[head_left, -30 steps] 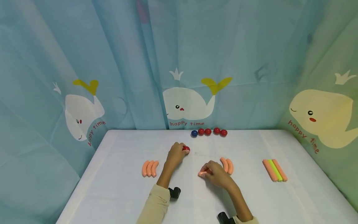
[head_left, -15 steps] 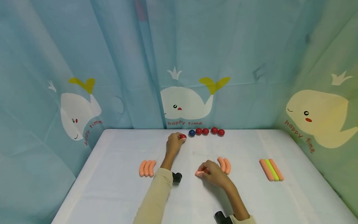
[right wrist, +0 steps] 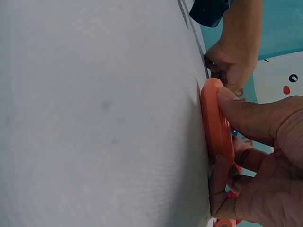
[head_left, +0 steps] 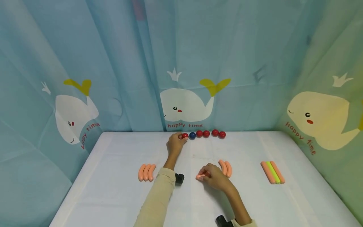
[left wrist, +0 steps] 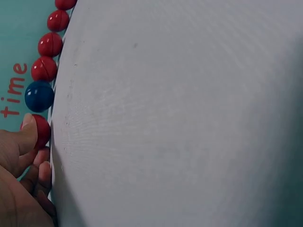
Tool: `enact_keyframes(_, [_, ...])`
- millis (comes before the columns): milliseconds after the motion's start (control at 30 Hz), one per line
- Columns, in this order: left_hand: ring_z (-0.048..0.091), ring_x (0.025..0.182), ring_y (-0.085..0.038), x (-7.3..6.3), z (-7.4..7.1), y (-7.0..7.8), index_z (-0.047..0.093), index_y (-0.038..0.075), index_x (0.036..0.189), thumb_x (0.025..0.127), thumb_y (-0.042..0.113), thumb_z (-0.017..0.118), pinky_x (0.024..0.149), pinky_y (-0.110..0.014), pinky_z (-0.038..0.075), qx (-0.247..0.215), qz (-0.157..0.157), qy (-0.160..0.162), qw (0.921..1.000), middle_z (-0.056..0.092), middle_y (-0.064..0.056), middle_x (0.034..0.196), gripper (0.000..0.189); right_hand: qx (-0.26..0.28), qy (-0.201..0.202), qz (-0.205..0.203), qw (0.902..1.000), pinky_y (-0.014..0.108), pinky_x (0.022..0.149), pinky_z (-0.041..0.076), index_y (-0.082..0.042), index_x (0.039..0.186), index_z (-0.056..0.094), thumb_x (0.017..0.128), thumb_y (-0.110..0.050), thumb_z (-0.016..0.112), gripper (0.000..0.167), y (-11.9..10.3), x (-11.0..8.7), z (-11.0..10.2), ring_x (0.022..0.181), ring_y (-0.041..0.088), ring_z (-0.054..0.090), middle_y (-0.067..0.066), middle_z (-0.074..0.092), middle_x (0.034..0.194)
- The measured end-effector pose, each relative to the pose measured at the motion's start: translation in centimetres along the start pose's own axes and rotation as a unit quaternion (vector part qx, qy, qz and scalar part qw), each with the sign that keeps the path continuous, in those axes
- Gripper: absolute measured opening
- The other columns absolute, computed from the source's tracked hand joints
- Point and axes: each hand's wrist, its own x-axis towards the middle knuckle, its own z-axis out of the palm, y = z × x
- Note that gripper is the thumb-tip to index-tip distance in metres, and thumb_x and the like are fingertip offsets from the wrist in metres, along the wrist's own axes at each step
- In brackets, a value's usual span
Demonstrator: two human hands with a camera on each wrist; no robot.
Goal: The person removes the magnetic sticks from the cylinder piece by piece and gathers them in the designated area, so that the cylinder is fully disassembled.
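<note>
At the table's back edge my left hand (head_left: pixel 175 145) pinches a red ball (left wrist: pixel 42 131) between thumb and fingers. That ball sits right beside a blue ball (head_left: pixel 192 135), at the left end of a row with several more red balls (head_left: pixel 206 133). Nearer the front, my right hand (head_left: pixel 215 177) holds an orange sausage-shaped piece (right wrist: pixel 218 120) low over the tabletop, thumb on one side and fingers on the other. Two curved orange pieces (head_left: pixel 225 168) lie just behind the right hand, partly overlapped by it in the head view.
Three curved orange pieces (head_left: pixel 146 172) lie side by side to the left on the white table (head_left: pixel 107 195). To the right, two straight orange sticks flank a yellow-green stick (head_left: pixel 273 172). A blue whale-print curtain (head_left: pixel 244 107) hangs behind the table.
My left hand has carried the red ball back across the table to the left end of the ball row, beside the blue ball. The right hand keeps its hold, nearly still.
</note>
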Motion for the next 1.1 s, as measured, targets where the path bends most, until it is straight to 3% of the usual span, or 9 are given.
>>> enact_keyframes(133, [0.064, 0.089, -0.021, 0.01, 0.05, 0.14, 0.071, 0.009, 0.115, 0.084, 0.032, 0.077, 0.082, -0.038, 0.046, -0.013, -0.012, 0.006, 0.9998, 0.072, -0.004, 0.095, 0.039, -0.002, 0.004, 0.002, 1.0, 0.023, 0.07, 0.042, -0.01, 0.089, 0.07, 0.089, -0.016, 0.071, 0.006, 0.03, -0.08, 0.0, 0.08, 0.01, 0.049, 0.001, 0.061, 0.09])
enact_keyframes(467, [0.067, 0.092, -0.025, 0.09, 0.05, 0.13, 0.068, 0.007, 0.117, 0.084, 0.029, 0.077, 0.084, -0.042, 0.048, -0.016, -0.02, 0.026, 0.9993, 0.074, -0.006, 0.099, 0.041, -0.002, 0.006, 0.001, 1.0, 0.024, 0.07, 0.042, -0.009, 0.091, 0.069, 0.087, -0.012, 0.071, 0.006, -0.06, -0.11, 0.17, 0.081, 0.012, 0.049, 0.002, 0.059, 0.09])
enact_keyframes(933, [0.066, 0.093, -0.024, 0.15, -0.1, -0.04, 0.066, 0.007, 0.118, 0.085, 0.026, 0.077, 0.084, -0.039, 0.051, -0.049, -0.04, 0.001, 0.998, 0.073, -0.006, 0.101, 0.04, 0.012, 0.012, 0.016, 0.9997, 0.024, 0.073, 0.045, -0.01, 0.098, 0.071, 0.088, -0.012, 0.07, 0.01, -0.08, -0.33, -0.08, 0.086, 0.013, 0.053, 0.001, 0.064, 0.096])
enact_keyframes(1100, [0.062, 0.085, -0.021, -0.15, -0.62, -0.4, 0.065, 0.005, 0.119, 0.085, 0.026, 0.077, 0.076, -0.033, 0.051, -0.067, -0.042, -0.019, 0.9967, 0.071, -0.007, 0.097, 0.041, 0.019, 0.062, 0.052, 0.9965, 0.027, 0.074, 0.047, -0.005, 0.1, 0.07, 0.087, -0.009, 0.071, 0.013, -0.83, -0.79, -0.25, 0.087, 0.015, 0.056, 0.005, 0.067, 0.099])
